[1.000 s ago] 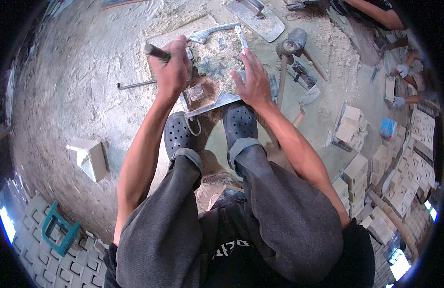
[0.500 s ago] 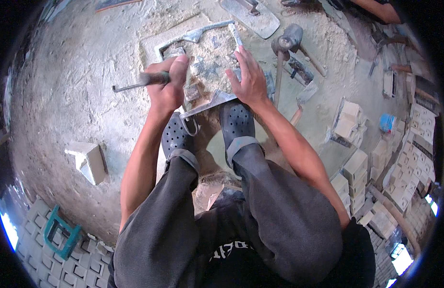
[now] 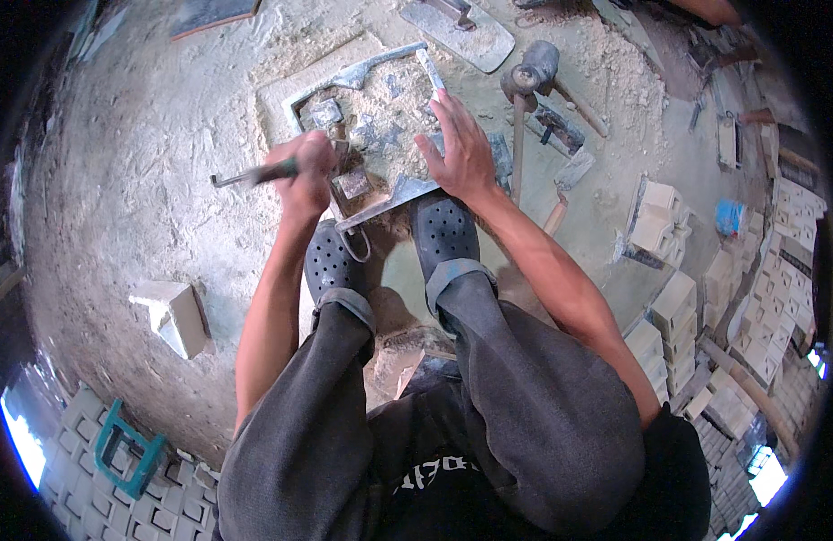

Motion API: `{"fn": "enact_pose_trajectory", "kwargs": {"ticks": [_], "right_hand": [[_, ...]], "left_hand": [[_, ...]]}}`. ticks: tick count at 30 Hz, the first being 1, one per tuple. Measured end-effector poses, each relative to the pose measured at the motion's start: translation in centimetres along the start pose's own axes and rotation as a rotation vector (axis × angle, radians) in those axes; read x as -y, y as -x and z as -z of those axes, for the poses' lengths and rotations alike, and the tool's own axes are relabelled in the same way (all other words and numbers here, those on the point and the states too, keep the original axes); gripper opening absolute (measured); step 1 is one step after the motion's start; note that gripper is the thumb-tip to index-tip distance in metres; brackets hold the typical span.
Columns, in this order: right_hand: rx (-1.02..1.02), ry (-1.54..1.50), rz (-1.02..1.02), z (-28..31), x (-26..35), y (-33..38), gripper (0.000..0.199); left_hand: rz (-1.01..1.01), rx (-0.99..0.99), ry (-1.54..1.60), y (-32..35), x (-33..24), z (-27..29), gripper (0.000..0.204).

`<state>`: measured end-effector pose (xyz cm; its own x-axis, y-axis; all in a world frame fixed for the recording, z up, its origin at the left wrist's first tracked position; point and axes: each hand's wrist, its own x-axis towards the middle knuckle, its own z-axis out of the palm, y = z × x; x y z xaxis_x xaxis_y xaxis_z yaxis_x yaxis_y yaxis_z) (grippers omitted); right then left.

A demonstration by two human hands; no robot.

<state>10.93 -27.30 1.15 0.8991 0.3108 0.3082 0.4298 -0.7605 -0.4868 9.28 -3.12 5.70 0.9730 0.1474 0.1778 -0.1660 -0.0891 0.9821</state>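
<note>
Left hand (image 3: 304, 171) grips metal tool (image 3: 254, 174); right hand (image 3: 460, 149) spread flat in metal frame (image 3: 380, 206) holding sandy rubble (image 3: 380, 108)

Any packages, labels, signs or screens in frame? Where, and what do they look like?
Small blue packet: on the ground at right, beside the pale carved blocks; squarish, bright blue.
Print on the dark shirt: bottom centre, below the knees; pale lettering on black.
No signs or screens visible.

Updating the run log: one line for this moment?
left hand: grips metal tool | right hand: flat on stone slab | feet: on slab edge
</note>
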Motion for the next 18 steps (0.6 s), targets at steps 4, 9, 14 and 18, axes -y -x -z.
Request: {"fn": "enact_pose_trajectory", "kwargs": {"ticks": [4, 9, 14, 18], "right_hand": [[0.002, -0.003, -0.005, 0.1, -0.6, 0.2, 0.055], [0.006, 0.013, -0.026, 0.4, -1.4, 1.0, 0.057], [0.006, -0.013, -0.027, 0.0, -0.4, 0.3, 0.056], [-0.006, -0.005, -0.026, 0.2, -1.3, 0.9, 0.055]], "left_hand": [[0.138, -0.032, 0.268, -1.4, -1.4, -0.8, 0.042], [-0.025, -0.002, 0.301, -0.5, -3.8, -2.3, 0.042], [0.020, 0.071, -0.045, 0.0, -1.4, -2.0, 0.042], [-0.070, 0.051, 0.114, -0.4, -3.0, -0.9, 0.040]]}}
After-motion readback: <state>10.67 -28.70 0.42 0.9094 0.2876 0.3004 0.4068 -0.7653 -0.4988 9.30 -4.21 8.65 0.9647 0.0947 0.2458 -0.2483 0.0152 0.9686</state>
